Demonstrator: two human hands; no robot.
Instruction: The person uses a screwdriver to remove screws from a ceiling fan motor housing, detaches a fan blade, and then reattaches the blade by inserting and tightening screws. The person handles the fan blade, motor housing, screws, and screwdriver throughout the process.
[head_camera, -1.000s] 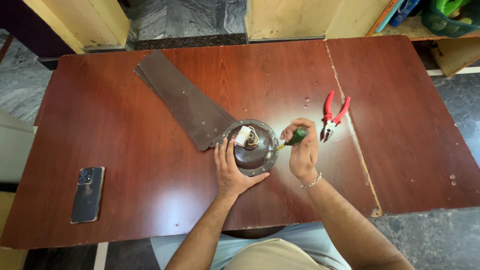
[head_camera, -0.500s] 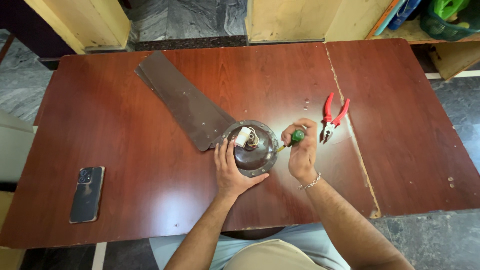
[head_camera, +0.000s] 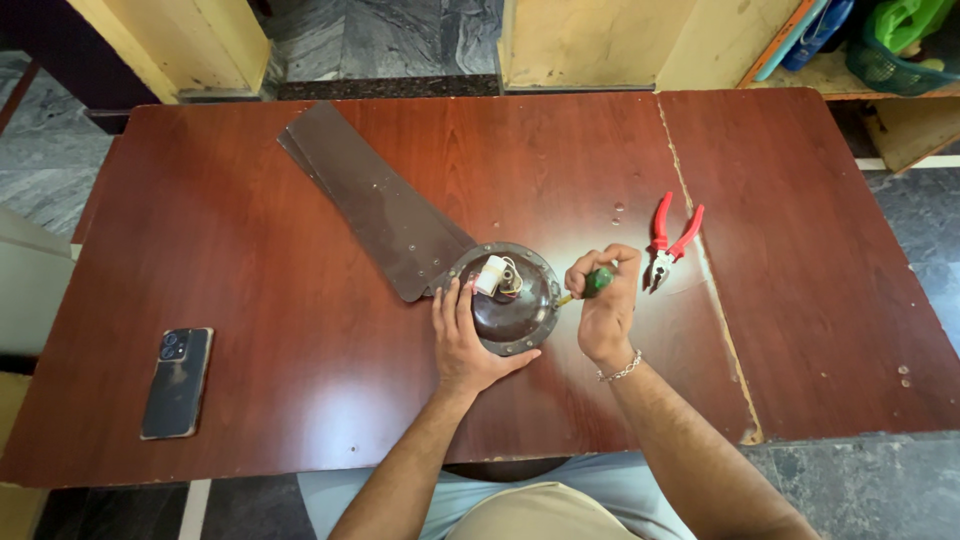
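A round dark brown fan motor housing (head_camera: 515, 310) lies on the reddish wooden table (head_camera: 250, 250), with a small white block and wires on top. My left hand (head_camera: 462, 340) lies flat against its left and lower rim, fingers apart. My right hand (head_camera: 600, 300) is closed around a green-handled screwdriver (head_camera: 596, 282), whose tip points at the housing's right edge. Brown fan blades (head_camera: 375, 205) stretch from the housing toward the far left.
Red-handled pliers (head_camera: 668, 240) lie just right of my right hand. A dark phone (head_camera: 177, 382) rests near the table's front left. A seam (head_camera: 700, 260) runs down the tabletop on the right. Wooden furniture and a shelf with coloured items stand beyond the far edge.
My right hand has turned slightly on the screwdriver and sits a little lower. My left hand stays on the housing. The view has shifted a bit.
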